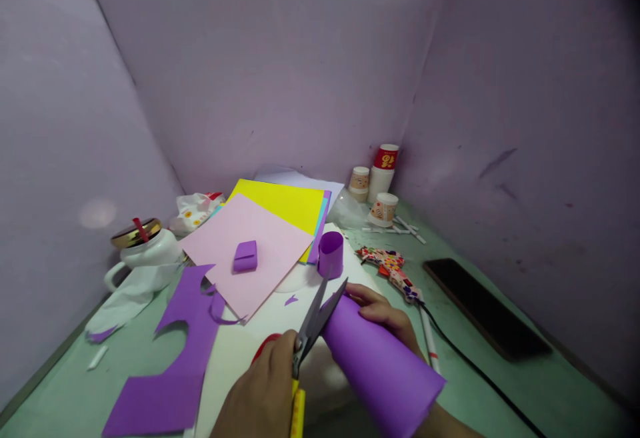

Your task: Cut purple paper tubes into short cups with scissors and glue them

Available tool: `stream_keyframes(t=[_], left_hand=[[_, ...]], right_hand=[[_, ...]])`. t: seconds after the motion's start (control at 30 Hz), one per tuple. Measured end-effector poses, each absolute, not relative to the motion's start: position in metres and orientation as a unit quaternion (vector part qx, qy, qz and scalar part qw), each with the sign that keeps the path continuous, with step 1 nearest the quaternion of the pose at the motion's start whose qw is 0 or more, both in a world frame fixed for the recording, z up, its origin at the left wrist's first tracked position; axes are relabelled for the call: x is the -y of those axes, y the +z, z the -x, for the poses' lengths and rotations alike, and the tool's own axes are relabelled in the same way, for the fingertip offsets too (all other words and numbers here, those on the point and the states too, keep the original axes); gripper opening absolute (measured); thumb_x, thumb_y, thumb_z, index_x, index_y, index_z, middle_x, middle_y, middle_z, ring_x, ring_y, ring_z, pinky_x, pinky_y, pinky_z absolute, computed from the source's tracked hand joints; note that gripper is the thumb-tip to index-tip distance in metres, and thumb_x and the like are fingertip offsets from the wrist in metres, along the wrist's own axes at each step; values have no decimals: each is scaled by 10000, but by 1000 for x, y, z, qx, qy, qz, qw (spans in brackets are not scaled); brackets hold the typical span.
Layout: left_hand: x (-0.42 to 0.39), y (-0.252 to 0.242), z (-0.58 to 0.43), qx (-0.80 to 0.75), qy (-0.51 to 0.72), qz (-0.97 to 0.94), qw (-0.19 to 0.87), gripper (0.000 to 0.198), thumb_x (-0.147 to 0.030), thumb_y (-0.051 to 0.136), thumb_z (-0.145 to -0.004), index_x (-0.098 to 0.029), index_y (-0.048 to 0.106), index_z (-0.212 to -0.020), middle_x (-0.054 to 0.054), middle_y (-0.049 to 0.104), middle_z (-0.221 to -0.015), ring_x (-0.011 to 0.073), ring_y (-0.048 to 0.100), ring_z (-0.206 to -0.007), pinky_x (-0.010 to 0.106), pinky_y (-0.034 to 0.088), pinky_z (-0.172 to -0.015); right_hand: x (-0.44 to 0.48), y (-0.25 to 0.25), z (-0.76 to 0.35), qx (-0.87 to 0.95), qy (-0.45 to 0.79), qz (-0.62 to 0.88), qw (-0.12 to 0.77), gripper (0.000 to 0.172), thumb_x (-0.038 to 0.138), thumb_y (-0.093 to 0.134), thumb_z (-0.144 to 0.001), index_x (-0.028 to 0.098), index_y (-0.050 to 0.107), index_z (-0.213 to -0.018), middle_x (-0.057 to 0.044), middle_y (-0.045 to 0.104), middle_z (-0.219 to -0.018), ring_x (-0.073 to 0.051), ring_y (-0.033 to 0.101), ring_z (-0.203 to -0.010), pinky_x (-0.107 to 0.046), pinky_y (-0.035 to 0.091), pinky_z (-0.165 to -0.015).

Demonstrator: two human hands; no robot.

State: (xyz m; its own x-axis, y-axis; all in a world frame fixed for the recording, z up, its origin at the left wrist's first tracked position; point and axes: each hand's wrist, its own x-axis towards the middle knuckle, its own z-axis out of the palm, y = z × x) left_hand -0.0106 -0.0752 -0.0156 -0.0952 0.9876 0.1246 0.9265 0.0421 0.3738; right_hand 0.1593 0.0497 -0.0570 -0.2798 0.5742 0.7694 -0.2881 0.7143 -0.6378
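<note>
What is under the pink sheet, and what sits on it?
Under the pink sheet lies a yellow sheet, with thin blue and purple edges showing at the right; how many sheets the stack holds is covered. A small folded purple piece rests on top.

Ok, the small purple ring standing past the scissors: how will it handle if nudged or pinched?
The purple ring looks like thin curled paper, so probably very light and easy to slide or tip. It is hollow and open-topped, so a pinch would likely squash it. On its side it might roll.
</note>
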Motion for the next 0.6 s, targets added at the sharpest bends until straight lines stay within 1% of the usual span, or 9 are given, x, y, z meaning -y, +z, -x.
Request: stream_keyframes(t=[0.1, 0.17, 0.27, 0.37, 0.47, 0.5, 0.6], left_hand=[[75, -18, 9, -721, 173, -667, 79, 542, -31, 375, -706, -197, 508, -1205, 113, 700, -1073, 240, 696, -914, 328, 561, -744], [75, -18, 9, -722, 166, -667, 76, 542, -35, 380, -700, -210, 516, -1194, 98, 705, -1051, 234, 702, -886, 315, 561, -718], [75, -17, 10, -726, 154, -667, 73, 527, -46, 373, -710, -211, 525, -1187, 81, 712, -999, 225, 711, -799, 300, 559, -658], [76, -15, 11, -727, 145, -667, 73, 513, -51, 364, -723, -208, 524, -1185, 73, 715, -972, 226, 709, -777, 302, 555, -644], [76, -12, 11, -727, 141, -667, 77, 499, -49, 372, -743, -217, 516, -1191, 68, 720, -975, 214, 706, -769, 286, 548, -646], [76, -11, 11, -727, 140, -667, 79, 498, -40, 372, -750, -216, 515, -1193, 67, 722, -966, 207, 705, -761, 277, 544, -646], [75, -8, 10, -728, 139, -666, 87, 510, 1, 359, -753, -203, 525, -1190, 72, 727, -928, 196, 709, -760, 259, 534, -656]], right_hand=[[-51, -60, -158, 716, 352, 107, 593, 585, 153, 753, -734, 405, 529, -1211, -4, 612, -1292, -277, 620, -1142, -389, 547, -900], [-52, -60, -160, 725, 347, 101, 586, 637, 117, 763, -706, 404, 521, -1221, -4, 606, -1299, -274, 620, -1143, -382, 550, -901], [-54, -59, -161, 732, 341, 106, 580, 639, 99, 758, -696, 398, 532, -1214, -12, 610, -1292, -275, 624, -1136, -379, 558, -892], [-52, -54, -156, 719, 344, 115, 593, 544, 182, 784, -692, 386, 578, -1153, -26, 650, -1222, -286, 649, -1084, -400, 575, -856], [-42, -42, -149, 659, 378, 156, 631, 474, 296, 788, -699, 332, 595, -1131, -62, 657, -1194, -302, 649, -1066, -438, 574, -851], [-37, -37, -147, 649, 392, 175, 628, 491, 316, 779, -707, 307, 586, -1159, -85, 655, -1192, -309, 649, -1061, -441, 579, -835], [-27, -25, -145, 654, 445, 213, 573, 589, 345, 759, -730, 262, 532, -1268, -131, 643, -1205, -317, 652, -1038, -429, 587, -803]])
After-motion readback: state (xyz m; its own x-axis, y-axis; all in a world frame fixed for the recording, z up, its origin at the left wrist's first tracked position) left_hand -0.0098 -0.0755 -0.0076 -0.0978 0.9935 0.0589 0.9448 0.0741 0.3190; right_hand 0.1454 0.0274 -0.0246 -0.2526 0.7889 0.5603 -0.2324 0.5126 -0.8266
